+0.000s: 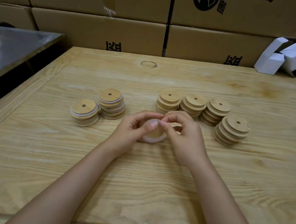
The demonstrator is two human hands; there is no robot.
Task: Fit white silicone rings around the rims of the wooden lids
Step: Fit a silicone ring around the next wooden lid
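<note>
Round wooden lid (154, 135) with white ring (151, 141)

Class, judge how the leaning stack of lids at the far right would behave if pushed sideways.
The stack would probably slide apart, not move as one: its lids already sit staggered. The lids look like stiff wood, so likely won't bend. Round discs, so spilled ones might roll.

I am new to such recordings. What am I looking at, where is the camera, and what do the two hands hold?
No machine here: a person works with bare hands. The picture comes from a camera worn on the head, looking down at a wooden table. The left hand and the right hand hold a wooden lid with a white silicone ring at its rim. Two stacks of lids to the left carry white rings; four stacks to the right look bare. Cardboard boxes stand behind.
</note>
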